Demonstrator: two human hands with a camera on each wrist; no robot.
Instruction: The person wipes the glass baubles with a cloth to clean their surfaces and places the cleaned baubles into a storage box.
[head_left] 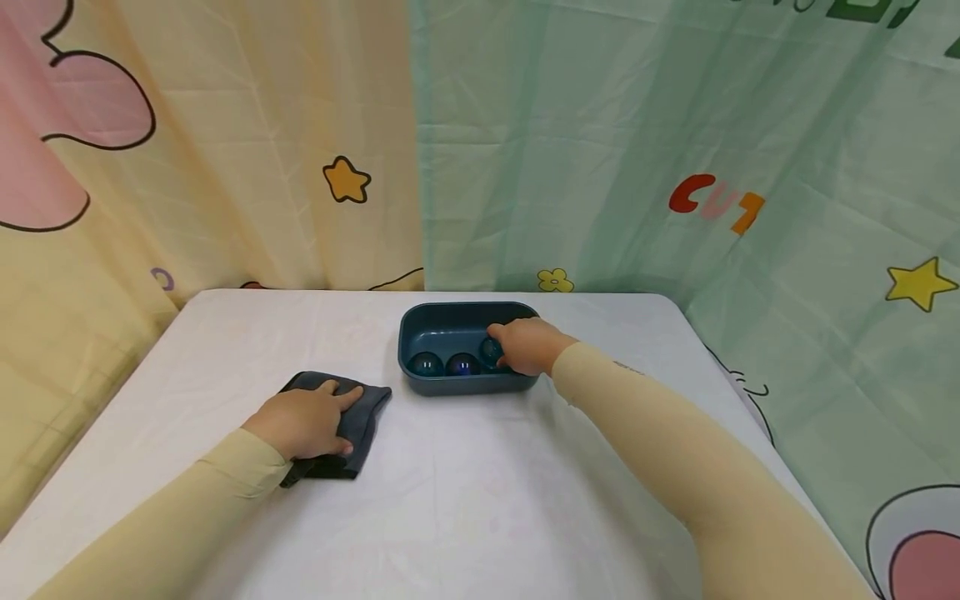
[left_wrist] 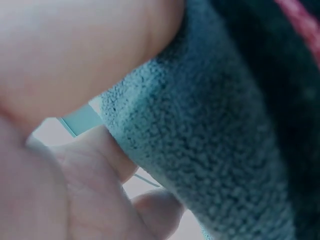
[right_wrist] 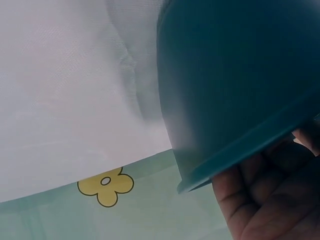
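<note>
My left hand (head_left: 303, 421) rests on a folded dark grey cloth (head_left: 367, 421) at the left of the table, fingers spread over its top. Up close, the cloth (left_wrist: 200, 135) has a fuzzy surface, with the thumb and fingertips against it. My right hand (head_left: 531, 345) reaches over the right side of a dark teal oblong box (head_left: 468, 385) and holds a shiny ball (head_left: 491, 351) between finger and thumb. A teal ball (head_left: 425, 364) and a purple-blue ball (head_left: 462, 364) lie along the near wall. In the right wrist view, the box (right_wrist: 235, 85) hides the balls.
A white cloth covers the table (head_left: 450, 500). Printed curtains (head_left: 637, 150) hang right behind the table's far edge and along both sides.
</note>
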